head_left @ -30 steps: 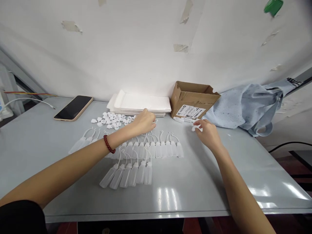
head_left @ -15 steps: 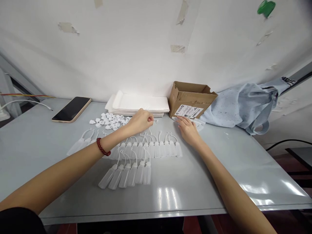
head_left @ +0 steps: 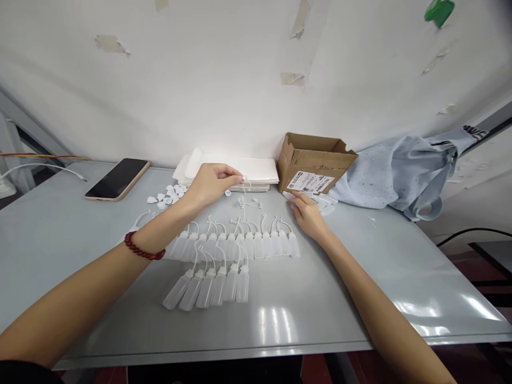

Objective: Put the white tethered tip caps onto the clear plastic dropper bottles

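Note:
My left hand (head_left: 214,184) is raised in front of the white stack, thumb and fingertips pinched on a thin white tube piece (head_left: 247,184) that hangs down. Beneath it several similar thin tube pieces (head_left: 251,204) lie on the table. My right hand (head_left: 310,214) lies by the cardboard box, its fingers on a clear plastic bag (head_left: 327,201); the fingertips are partly hidden. Translucent squeeze bottles with thin curved spouts (head_left: 266,245) lie in a row in front of the hands. A nearer group of bottles (head_left: 204,290) lies below them. Small white caps (head_left: 166,198) are heaped behind my left wrist.
A stack of white padded envelopes (head_left: 260,169) and an open cardboard box (head_left: 316,162) stand against the wall. A phone (head_left: 118,180) lies at the left, with a white cable (head_left: 60,168) nearby. Light blue cloth (head_left: 392,173) hangs over the right rear.
My left hand has risen and shifted left, turning from a closed fist to a fingertip pinch with a tube piece in it. The loose tube pieces below are now uncovered. My right hand barely moved.

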`<state>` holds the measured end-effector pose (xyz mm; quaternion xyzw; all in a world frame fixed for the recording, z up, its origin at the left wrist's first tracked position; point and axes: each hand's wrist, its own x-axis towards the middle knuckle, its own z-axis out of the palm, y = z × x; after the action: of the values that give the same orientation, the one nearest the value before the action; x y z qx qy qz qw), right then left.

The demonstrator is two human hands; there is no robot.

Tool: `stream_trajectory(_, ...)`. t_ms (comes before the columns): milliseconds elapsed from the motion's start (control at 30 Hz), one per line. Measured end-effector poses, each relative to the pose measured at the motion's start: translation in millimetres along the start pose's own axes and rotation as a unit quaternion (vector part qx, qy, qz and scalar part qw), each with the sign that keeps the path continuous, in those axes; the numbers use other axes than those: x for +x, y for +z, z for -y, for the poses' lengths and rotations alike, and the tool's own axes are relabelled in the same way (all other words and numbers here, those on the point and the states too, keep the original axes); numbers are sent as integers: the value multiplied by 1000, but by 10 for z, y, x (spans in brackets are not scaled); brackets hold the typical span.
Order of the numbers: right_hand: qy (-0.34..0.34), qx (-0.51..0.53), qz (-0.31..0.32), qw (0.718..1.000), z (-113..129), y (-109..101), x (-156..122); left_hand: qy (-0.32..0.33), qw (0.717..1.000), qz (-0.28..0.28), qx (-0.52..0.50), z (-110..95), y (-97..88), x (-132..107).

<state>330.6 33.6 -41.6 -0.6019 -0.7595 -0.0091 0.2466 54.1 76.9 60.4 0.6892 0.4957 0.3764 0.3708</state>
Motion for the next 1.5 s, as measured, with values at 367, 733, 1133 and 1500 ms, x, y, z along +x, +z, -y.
stream_trajectory(367, 73, 115, -67, 988, 210, -149, 0, 66, 995, -40, -65, -11, -7, -222)
stream_trajectory(733, 114, 449, 30, 886, 1252, -439, -372, 271, 956, -91, 60, 216, 148, -907)
stream_trajectory(1133, 76, 417, 61, 904, 1338, -420, -451, 305, 949, -61, 56, 227, 195, -995)
stream_trajectory(1500, 20, 375, 88, 923, 1327, -367, -520, 410, 909, -28, 77, 267, 235, -1051)
